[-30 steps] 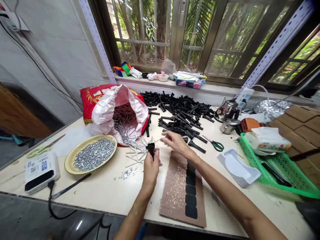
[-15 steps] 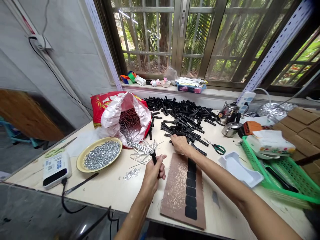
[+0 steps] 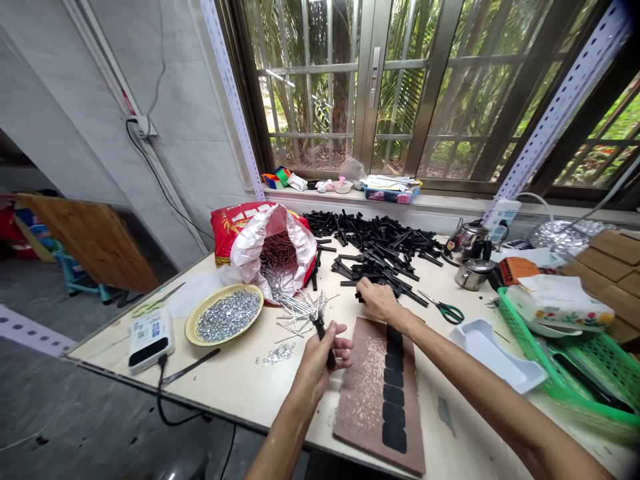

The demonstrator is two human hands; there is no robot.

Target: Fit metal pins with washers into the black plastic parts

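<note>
My left hand [image 3: 327, 353] holds a slim black plastic piece [image 3: 319, 325] upright between thumb and palm, its other fingers loosely curled. Just beyond that hand lie thin metal rods [image 3: 295, 313], spilling from a red and white bag [image 3: 240, 233], and a few small metal washers [image 3: 280, 354]. At the near edge of a heap of black plastic pieces [image 3: 380, 250], my right hand [image 3: 379, 300] has its fingers closed on one dark piece, mostly hidden under them. Below it is a brown board [image 3: 363, 400] with a column of black rounded squares [image 3: 394, 393].
A yellow plate [image 3: 190, 323] of small metal parts and a white device [image 3: 150, 339] with a cable stand at left. To the right are green-handled scissors [image 3: 450, 312], a white tray [image 3: 500, 353], a green basket [image 3: 530, 363] and a metal pot [image 3: 473, 273]. A window stands behind.
The whole view has shifted, so the table sits lower and farther right. My left hand still holds the black piece; my right hand stays at the heap's near edge.
</note>
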